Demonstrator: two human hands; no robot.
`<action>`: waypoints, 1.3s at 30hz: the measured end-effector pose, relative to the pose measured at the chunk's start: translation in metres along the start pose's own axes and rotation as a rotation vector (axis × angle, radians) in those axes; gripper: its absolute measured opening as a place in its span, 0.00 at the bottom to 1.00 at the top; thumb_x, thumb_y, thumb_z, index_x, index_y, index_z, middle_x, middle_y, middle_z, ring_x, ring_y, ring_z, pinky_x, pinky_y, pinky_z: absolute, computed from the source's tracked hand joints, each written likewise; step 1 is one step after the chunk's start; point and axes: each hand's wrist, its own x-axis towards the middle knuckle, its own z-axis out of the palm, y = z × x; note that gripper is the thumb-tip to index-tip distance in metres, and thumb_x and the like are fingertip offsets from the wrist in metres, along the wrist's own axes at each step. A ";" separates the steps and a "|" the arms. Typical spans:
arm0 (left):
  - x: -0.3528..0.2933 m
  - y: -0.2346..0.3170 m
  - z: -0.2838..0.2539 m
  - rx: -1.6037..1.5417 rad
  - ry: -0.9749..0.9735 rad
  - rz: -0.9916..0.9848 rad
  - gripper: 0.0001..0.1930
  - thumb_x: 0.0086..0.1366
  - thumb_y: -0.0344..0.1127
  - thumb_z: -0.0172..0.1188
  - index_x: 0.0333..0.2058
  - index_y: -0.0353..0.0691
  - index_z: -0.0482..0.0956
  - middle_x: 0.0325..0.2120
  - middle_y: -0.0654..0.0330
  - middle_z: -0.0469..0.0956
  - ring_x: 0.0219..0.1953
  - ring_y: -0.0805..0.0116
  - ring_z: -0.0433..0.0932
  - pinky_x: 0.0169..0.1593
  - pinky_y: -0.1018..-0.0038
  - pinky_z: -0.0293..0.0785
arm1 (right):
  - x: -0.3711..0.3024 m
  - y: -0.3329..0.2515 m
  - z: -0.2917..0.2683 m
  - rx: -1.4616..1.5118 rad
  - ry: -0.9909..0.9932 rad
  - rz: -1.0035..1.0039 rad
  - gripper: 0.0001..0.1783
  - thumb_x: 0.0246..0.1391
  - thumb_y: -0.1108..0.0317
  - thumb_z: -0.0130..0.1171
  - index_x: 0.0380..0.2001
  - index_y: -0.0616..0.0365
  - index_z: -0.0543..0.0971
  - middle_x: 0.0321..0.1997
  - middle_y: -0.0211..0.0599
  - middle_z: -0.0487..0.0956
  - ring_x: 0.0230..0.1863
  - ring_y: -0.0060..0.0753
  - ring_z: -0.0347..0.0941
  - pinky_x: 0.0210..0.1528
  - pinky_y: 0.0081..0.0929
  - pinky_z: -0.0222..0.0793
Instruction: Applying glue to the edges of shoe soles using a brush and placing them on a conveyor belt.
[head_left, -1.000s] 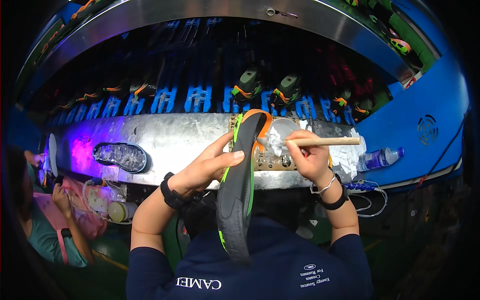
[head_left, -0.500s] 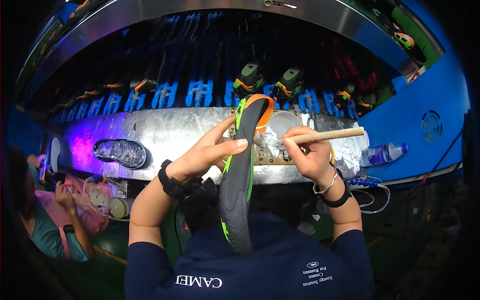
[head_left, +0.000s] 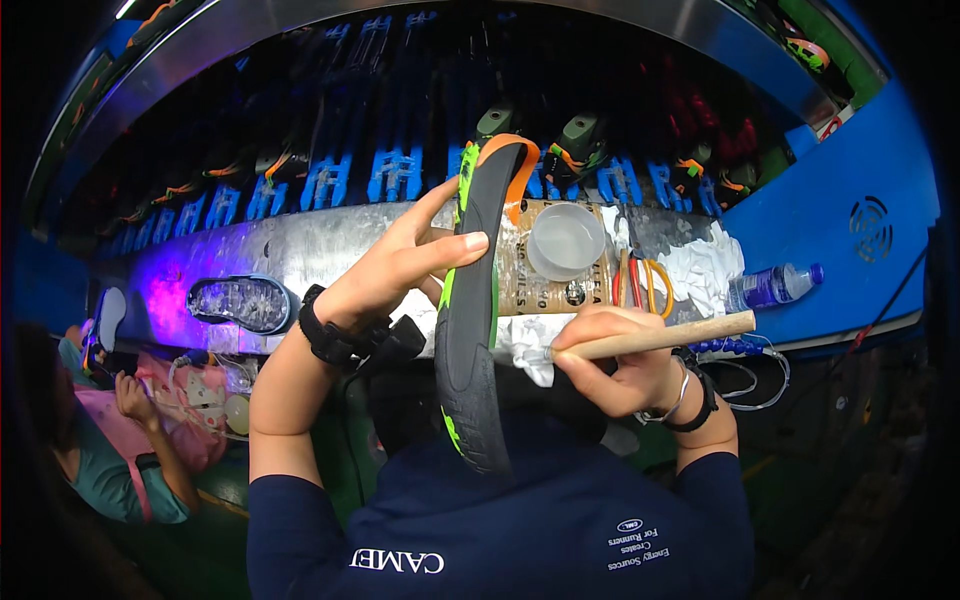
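Observation:
A long black shoe sole with bright green edges and an orange band at its far end stands on edge in front of me. My left hand grips it near the far half, thumb on the black face. In my right hand is a pale wooden stick, pinched near its left end. Crumpled white cloth or paper sits at that end, close to the sole's right edge; whether it touches the sole I cannot tell.
A round tub of cloudy liquid stands on brown printed tape. Beside it lie red and orange tool handles, crumpled white paper and a plastic bottle. A dark sole-shaped piece lies left. Blue clamps line the back; a co-worker sits left.
My right hand has moved nearer to me with the stick and white wad, leaving the tub and tool handles in fuller view. The sole has shifted slightly away from me.

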 end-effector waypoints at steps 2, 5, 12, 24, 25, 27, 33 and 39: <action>0.001 0.002 0.000 -0.002 -0.002 -0.003 0.44 0.50 0.47 0.57 0.58 0.32 0.42 0.34 0.46 0.72 0.30 0.68 0.74 0.23 0.81 0.69 | -0.004 0.000 -0.002 0.113 -0.045 0.072 0.05 0.41 0.79 0.55 0.25 0.63 0.73 0.21 0.34 0.73 0.17 0.19 0.66 0.17 0.14 0.60; 0.000 0.006 0.001 -0.014 -0.018 -0.012 0.43 0.50 0.46 0.56 0.58 0.33 0.43 0.34 0.49 0.72 0.30 0.72 0.73 0.23 0.84 0.66 | -0.002 0.013 -0.012 0.064 0.208 0.120 0.05 0.41 0.79 0.54 0.26 0.65 0.73 0.23 0.35 0.73 0.19 0.18 0.66 0.20 0.13 0.61; -0.004 0.015 0.011 -0.032 -0.100 -0.027 0.40 0.51 0.44 0.55 0.57 0.35 0.46 0.31 0.57 0.72 0.26 0.80 0.67 0.23 0.87 0.56 | 0.013 0.056 -0.026 -0.024 0.480 0.148 0.05 0.43 0.80 0.53 0.28 0.65 0.73 0.25 0.31 0.73 0.22 0.14 0.64 0.22 0.10 0.58; 0.007 0.020 0.027 -0.040 -0.095 -0.070 0.39 0.52 0.43 0.55 0.57 0.35 0.46 0.38 0.54 0.70 0.34 0.75 0.71 0.29 0.83 0.66 | 0.002 0.053 -0.023 -0.018 0.359 -0.024 0.06 0.43 0.79 0.54 0.29 0.63 0.73 0.21 0.28 0.70 0.15 0.12 0.59 0.16 0.11 0.53; 0.008 0.019 0.028 -0.029 -0.094 -0.085 0.39 0.53 0.43 0.55 0.57 0.35 0.46 0.38 0.53 0.70 0.34 0.74 0.71 0.30 0.82 0.67 | 0.000 0.049 -0.021 -0.016 0.358 0.017 0.06 0.43 0.79 0.54 0.29 0.63 0.73 0.21 0.28 0.70 0.15 0.12 0.59 0.16 0.11 0.53; 0.009 0.019 0.028 -0.025 -0.101 -0.101 0.39 0.53 0.43 0.55 0.57 0.35 0.45 0.38 0.52 0.70 0.36 0.72 0.72 0.30 0.80 0.69 | -0.005 0.041 -0.019 0.039 0.354 0.050 0.05 0.43 0.78 0.54 0.27 0.63 0.73 0.19 0.28 0.70 0.14 0.12 0.58 0.15 0.12 0.52; 0.015 0.016 0.030 0.028 -0.106 -0.107 0.39 0.53 0.44 0.55 0.57 0.34 0.45 0.39 0.50 0.69 0.38 0.69 0.72 0.32 0.77 0.71 | -0.023 0.017 -0.027 0.181 0.119 0.173 0.05 0.42 0.79 0.54 0.27 0.62 0.73 0.22 0.30 0.71 0.17 0.12 0.62 0.17 0.12 0.55; 0.012 0.075 0.034 0.100 0.047 0.108 0.29 0.54 0.42 0.50 0.52 0.32 0.58 0.44 0.57 0.66 0.46 0.72 0.65 0.49 0.76 0.60 | -0.043 0.006 -0.058 0.543 0.540 0.136 0.07 0.45 0.81 0.49 0.31 0.68 0.71 0.17 0.36 0.70 0.14 0.16 0.63 0.15 0.12 0.57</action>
